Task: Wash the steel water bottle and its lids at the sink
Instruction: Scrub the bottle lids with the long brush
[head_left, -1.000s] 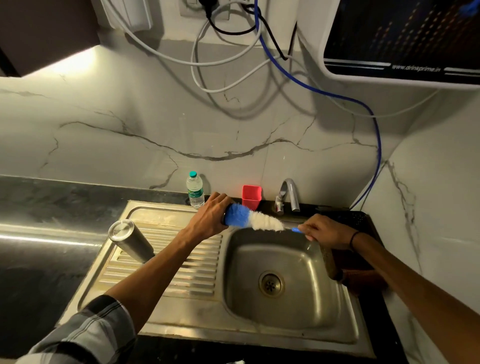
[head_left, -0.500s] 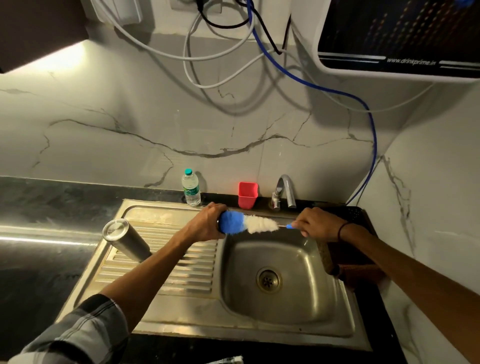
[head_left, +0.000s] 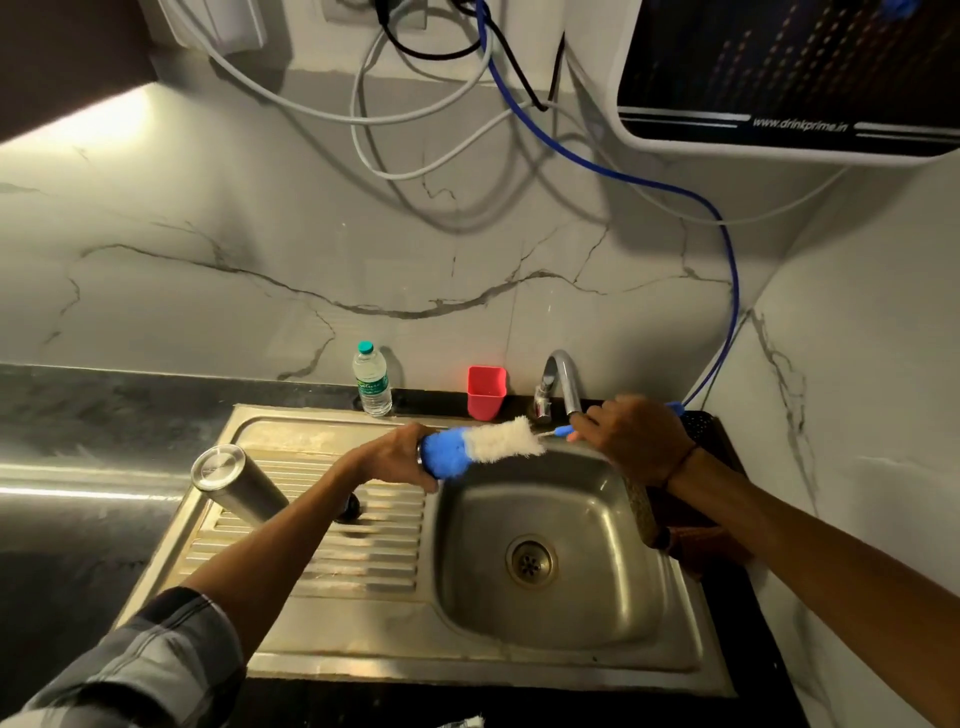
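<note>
The steel water bottle (head_left: 236, 486) lies tilted on the sink's drainboard, its flat end facing me. My left hand (head_left: 400, 457) grips a small steel-rimmed piece, probably a lid, mostly hidden in my fingers. The blue tip of a blue-and-white bottle brush (head_left: 483, 448) is pushed into it. My right hand (head_left: 631, 439) holds the brush's thin blue handle just under the tap (head_left: 563, 379). Both hands are above the back edge of the basin. A dark round lid (head_left: 349, 506) sits on the drainboard, partly behind my left forearm.
The steel sink (head_left: 670, 660) has a basin with a drain (head_left: 530, 562) at right and a ribbed drainboard at left. A small plastic bottle (head_left: 372, 382) and a red cup (head_left: 486, 392) stand against the marble wall. Dark counter lies left; cables and a purifier hang above.
Both hands stay on the lid and brush; the brush has shifted slightly to the left. My right hand now sits closer under the tap. The bottle has not moved.
</note>
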